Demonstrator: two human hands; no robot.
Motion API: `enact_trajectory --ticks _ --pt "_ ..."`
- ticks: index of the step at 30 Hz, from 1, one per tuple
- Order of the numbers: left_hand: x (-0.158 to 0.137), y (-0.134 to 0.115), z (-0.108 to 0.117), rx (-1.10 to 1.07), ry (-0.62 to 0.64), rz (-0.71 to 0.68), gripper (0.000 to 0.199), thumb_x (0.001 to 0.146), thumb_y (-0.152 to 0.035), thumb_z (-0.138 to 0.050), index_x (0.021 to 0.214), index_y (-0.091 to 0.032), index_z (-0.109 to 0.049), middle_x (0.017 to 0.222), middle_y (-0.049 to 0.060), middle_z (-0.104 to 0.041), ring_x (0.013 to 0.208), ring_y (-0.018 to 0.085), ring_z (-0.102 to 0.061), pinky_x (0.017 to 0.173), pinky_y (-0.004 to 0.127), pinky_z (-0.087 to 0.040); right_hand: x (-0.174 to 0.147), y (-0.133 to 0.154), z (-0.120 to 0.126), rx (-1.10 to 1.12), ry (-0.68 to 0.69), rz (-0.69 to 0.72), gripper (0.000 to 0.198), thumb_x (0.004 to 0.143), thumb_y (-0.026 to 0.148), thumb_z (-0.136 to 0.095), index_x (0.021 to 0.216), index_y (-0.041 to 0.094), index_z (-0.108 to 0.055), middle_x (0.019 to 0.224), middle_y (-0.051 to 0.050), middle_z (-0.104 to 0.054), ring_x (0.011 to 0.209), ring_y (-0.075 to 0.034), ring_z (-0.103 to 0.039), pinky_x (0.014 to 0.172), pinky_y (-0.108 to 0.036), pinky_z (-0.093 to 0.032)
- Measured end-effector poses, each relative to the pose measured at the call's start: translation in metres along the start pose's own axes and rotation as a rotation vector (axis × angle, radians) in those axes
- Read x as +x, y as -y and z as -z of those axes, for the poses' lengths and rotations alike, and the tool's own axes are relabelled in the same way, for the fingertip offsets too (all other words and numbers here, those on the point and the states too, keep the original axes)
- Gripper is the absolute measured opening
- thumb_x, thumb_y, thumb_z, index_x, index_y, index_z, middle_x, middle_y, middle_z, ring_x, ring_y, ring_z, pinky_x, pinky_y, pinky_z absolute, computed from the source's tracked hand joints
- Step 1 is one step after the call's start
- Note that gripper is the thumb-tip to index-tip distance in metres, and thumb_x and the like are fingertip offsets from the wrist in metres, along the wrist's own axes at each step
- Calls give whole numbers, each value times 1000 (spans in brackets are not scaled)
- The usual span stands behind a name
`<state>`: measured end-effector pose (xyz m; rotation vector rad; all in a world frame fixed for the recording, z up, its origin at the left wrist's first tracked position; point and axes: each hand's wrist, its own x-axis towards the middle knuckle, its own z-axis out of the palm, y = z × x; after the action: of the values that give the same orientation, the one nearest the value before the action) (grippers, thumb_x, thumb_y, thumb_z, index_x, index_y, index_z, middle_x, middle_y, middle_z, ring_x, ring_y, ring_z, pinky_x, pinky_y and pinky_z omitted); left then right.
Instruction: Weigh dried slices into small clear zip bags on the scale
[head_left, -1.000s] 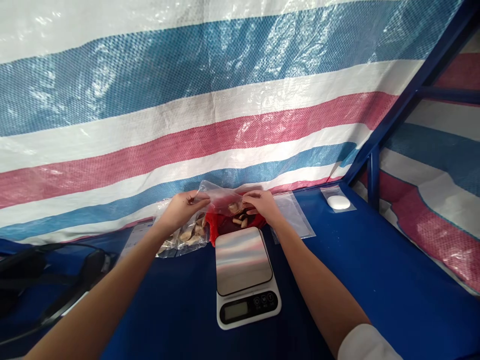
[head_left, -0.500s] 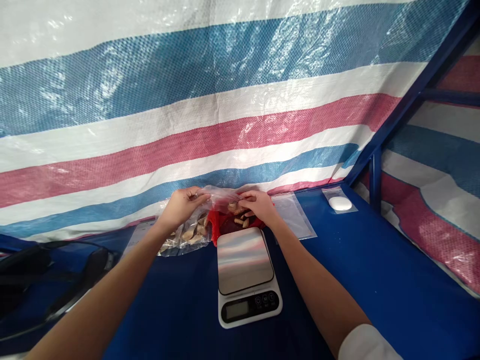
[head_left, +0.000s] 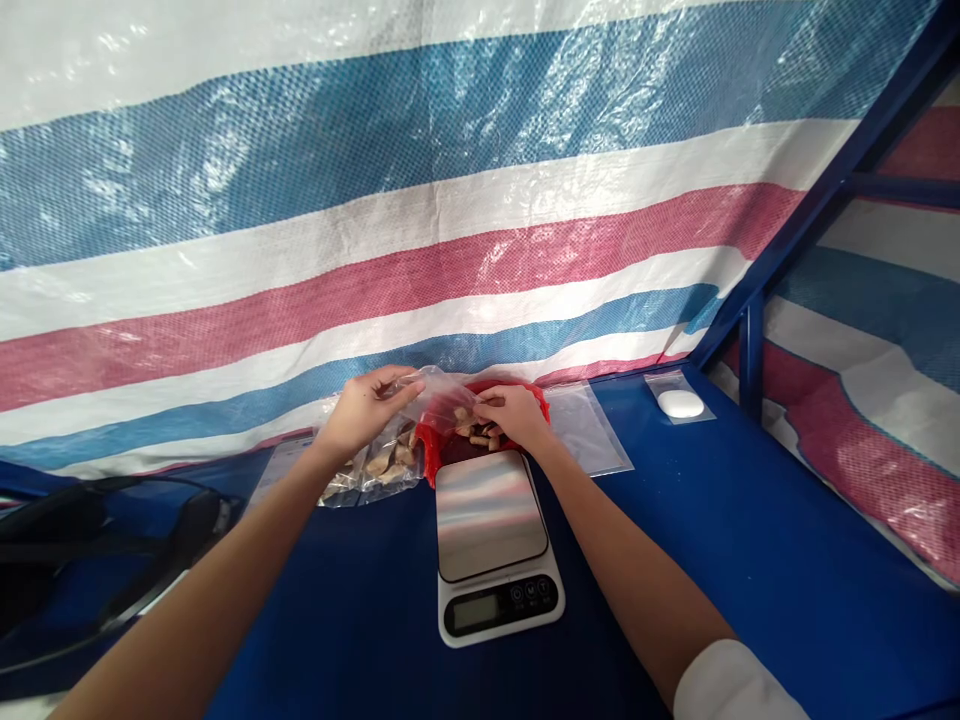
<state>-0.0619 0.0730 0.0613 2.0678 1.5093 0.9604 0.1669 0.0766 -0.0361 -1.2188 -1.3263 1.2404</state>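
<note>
My left hand (head_left: 369, 408) pinches the edge of a clear plastic bag (head_left: 444, 388) between thumb and fingers. My right hand (head_left: 516, 415) has its fingertips pressed together at the bag's other side, over a red mesh bag (head_left: 430, 452). Brown dried pieces, resembling sliced mushrooms (head_left: 472, 432), lie within the red mesh, below the clear bag. A white kitchen scale (head_left: 491, 520) with a bare metal plate stands just in front. Beside my left hand lie clear bags filled with similar pieces (head_left: 390, 462), partly covered by my wrist.
Flat clear bags (head_left: 596, 430) lie right of the mesh. A white rounded object (head_left: 680, 404) sits on a small clear bag at the back right. Black straps or a headset (head_left: 172, 550) lie at left. A striped tarp (head_left: 450, 250) rises behind the blue tabletop (head_left: 720, 530).
My right hand has lowered slightly, and the clear bag now slants down from my left hand toward it. More of the red mesh rim shows behind. My left hand has barely moved.
</note>
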Motion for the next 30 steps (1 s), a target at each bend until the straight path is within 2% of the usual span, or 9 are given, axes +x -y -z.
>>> enact_trajectory --ticks 3,7,15,18,22,25,30 --pt "-1 -2 -2 -19 -39 -17 46 80 -65 -70 86 -20 -78 90 9 -79 86 27 -71 78 35 -55 -3 3 1 15 25 17 6 81 23 -75 83 19 -80 72 -3 -76 64 -16 -72 50 -21 -59" --pt "0 2 1 -44 -75 3 43 78 -63 -72 78 -20 -76 82 7 -78 77 24 -69 71 33 -52 -7 11 5 152 66 -32 14 81 28 -76 90 19 -80 85 -5 -79 75 -18 -76 57 -23 -62" --pt "-14 -9 14 -151 -69 69 39 75 -59 -77 80 -19 -77 80 6 -77 69 20 -67 70 31 -51 -9 21 3 217 37 -26 23 77 33 -78 96 20 -80 85 -2 -79 73 -17 -74 65 -27 -64" --pt "-16 -14 21 -202 -66 46 39 77 -58 -77 77 -19 -78 81 7 -78 71 20 -69 71 31 -53 -9 25 2 221 -6 28 28 73 37 -81 95 20 -79 87 -2 -79 79 -19 -74 70 -29 -64" --pt "-20 -14 25 -311 -138 54 40 75 -58 -79 79 -18 -78 75 6 -77 70 21 -70 72 32 -55 -10 30 2 293 -30 51 38 70 38 -84 102 19 -78 92 -3 -79 87 -21 -75 73 -31 -64" --pt "-27 -11 18 -406 -196 87 39 75 -56 -80 81 -18 -78 80 7 -78 72 21 -72 74 32 -57 -15 31 3 312 -26 44 42 69 37 -85 105 17 -77 96 -4 -79 86 -21 -75 73 -31 -64" --pt "-40 -7 -11 -553 -279 153 40 73 -56 -80 83 -17 -78 81 6 -78 74 21 -72 77 33 -59 -27 26 8 259 -26 40 46 70 41 -85 109 16 -77 92 -4 -78 81 -18 -74 69 -28 -63"
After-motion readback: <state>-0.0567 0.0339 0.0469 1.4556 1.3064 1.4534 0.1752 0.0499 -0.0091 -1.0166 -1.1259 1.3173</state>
